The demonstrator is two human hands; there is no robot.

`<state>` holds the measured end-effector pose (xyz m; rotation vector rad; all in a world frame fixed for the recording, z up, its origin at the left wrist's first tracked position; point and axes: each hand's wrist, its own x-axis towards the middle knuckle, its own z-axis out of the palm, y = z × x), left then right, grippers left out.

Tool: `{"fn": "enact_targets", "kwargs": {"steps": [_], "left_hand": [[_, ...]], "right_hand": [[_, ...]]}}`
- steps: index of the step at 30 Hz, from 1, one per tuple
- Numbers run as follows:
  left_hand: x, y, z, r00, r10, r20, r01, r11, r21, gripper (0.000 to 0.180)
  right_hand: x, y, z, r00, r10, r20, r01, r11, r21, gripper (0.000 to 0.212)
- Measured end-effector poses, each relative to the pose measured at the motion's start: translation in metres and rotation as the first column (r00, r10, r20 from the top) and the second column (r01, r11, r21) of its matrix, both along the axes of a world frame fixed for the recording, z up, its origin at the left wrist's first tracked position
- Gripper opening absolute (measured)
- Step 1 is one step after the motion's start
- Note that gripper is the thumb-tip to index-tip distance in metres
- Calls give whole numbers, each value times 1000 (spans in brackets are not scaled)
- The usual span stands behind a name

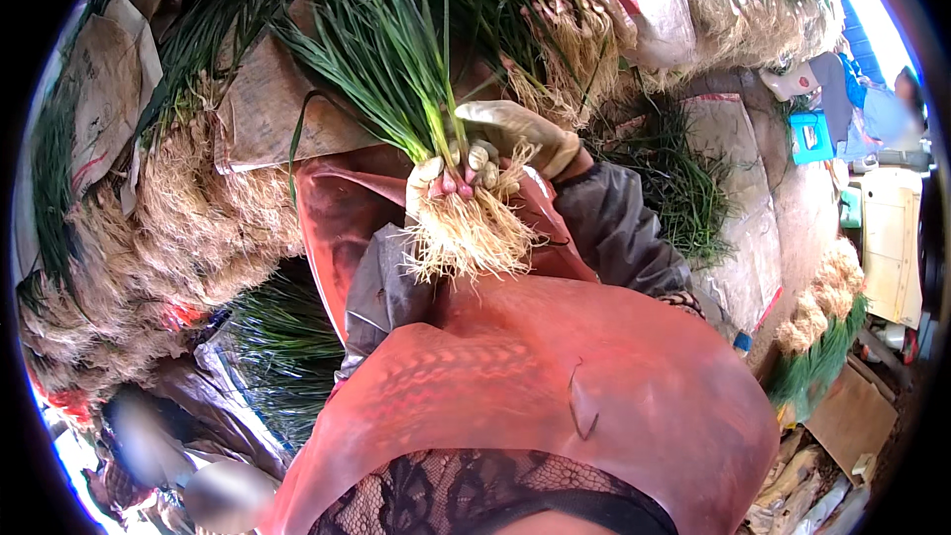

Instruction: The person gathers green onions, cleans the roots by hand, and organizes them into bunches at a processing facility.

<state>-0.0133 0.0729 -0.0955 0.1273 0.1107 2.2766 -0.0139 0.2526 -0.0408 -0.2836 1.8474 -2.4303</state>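
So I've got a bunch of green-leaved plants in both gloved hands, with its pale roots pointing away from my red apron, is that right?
Not quite: in the head view, the pale roots point toward your red apron, and the green leaves point away. Your gloved left hand and right hand do hold the bunch.

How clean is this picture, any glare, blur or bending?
In the head view, the held leafy bulb bunch looks fairly sharp; in the head view, the upper-right edge glares white; in the head view, smeary blurred patches show lower left and far right; in the head view, black surrounds the rounded fisheye image.
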Motion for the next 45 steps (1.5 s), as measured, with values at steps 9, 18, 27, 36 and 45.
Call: {"fn": "enact_targets", "kwargs": {"steps": [9, 18, 27, 36, 45], "left_hand": [[-4, -32, 59, 966, -234, 106, 256, 844, -471, 28], [-1, -30, 52, 968, -221, 122, 248, 920, -303, 27], [0, -27, 45, 968, -233, 93, 251, 896, -366, 33], [19, -16, 66, 980, 128, -155, -106, 984, 146, 33], [7, -26, 40, 996, -81, 21, 82, 995, -57, 47]], "right_hand": [[11, -27, 27, 894, -402, -198, 389, 475, 789, 28], [12, -11, 40, 853, -8, 521, 72, 992, -104, 18], [10, -32, 21, 885, -420, -202, 401, 465, 790, 20], [47, 57, -51, 895, -441, 60, -89, -47, 995, 35], [-28, 54, 6, 849, -308, -429, 360, -257, 897, 37]]}}
